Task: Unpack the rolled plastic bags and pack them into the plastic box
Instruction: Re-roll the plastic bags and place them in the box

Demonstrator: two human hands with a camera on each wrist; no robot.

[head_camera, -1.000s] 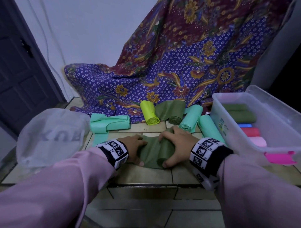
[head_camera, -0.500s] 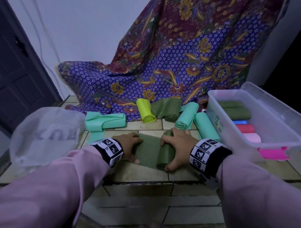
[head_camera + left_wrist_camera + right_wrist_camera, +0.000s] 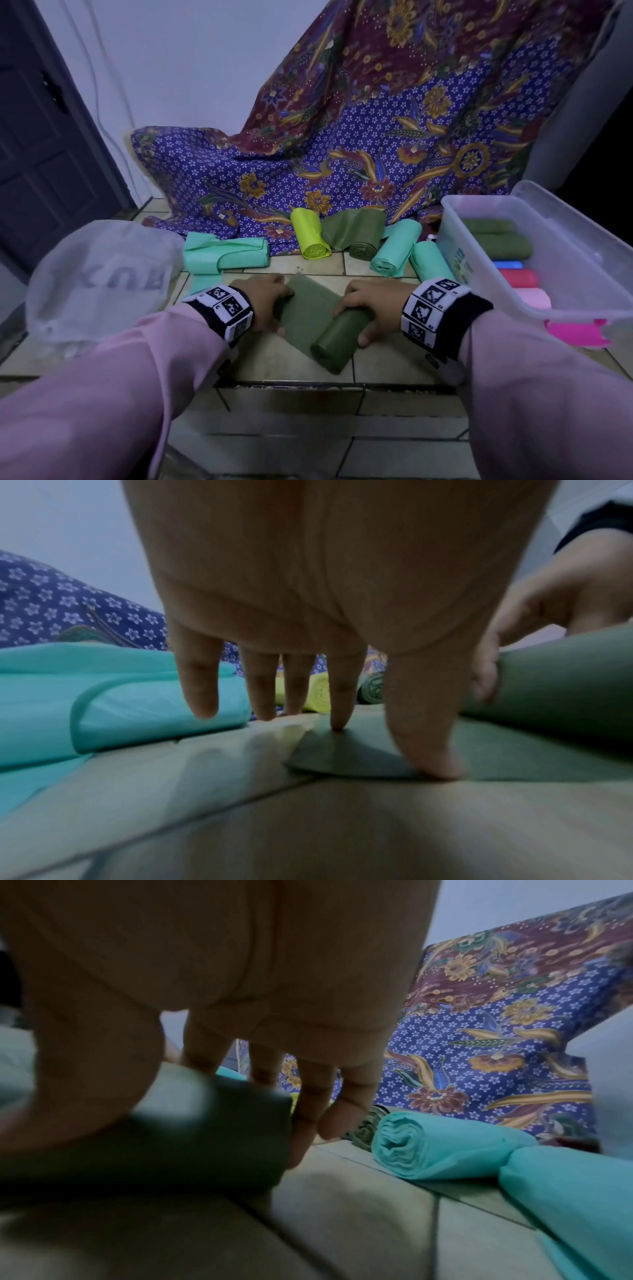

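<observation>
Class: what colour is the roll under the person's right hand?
Dark olive green roll; the head view shows it best.

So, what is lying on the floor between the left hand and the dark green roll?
In the head view, only the roll's own unrolled dark green sheet spans from the left hand to the dark green roll, flat on the tiles.

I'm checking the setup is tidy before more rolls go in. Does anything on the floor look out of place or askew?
Mainly one thing: the mint-green plastic bag roll at the left has come partly undone, its loose end trailing over the tiled floor. The other mint rolls lie tightly wound.
</observation>
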